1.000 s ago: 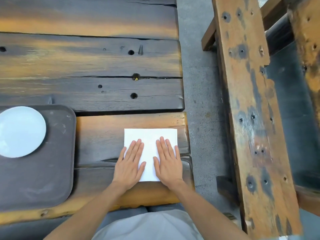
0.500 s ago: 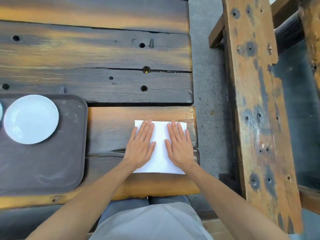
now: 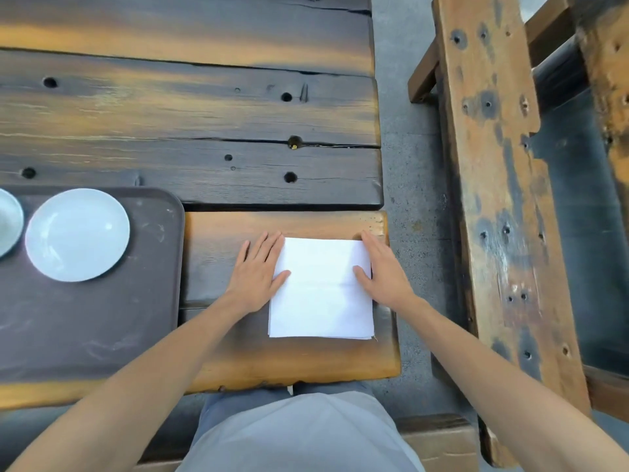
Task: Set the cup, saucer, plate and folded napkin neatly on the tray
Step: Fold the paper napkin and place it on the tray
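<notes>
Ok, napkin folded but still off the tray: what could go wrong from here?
The napkin is a loose stack, its layers fanned at the near right corner; lifting it by the flat hands at its sides may unfold it. It lies near the table's right edge, so it could slip off. The plate limits tray space.

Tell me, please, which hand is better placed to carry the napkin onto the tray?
Probably the left hand: it rests at the napkin's left edge, on the tray's side. The right hand would have to cross over.
</notes>
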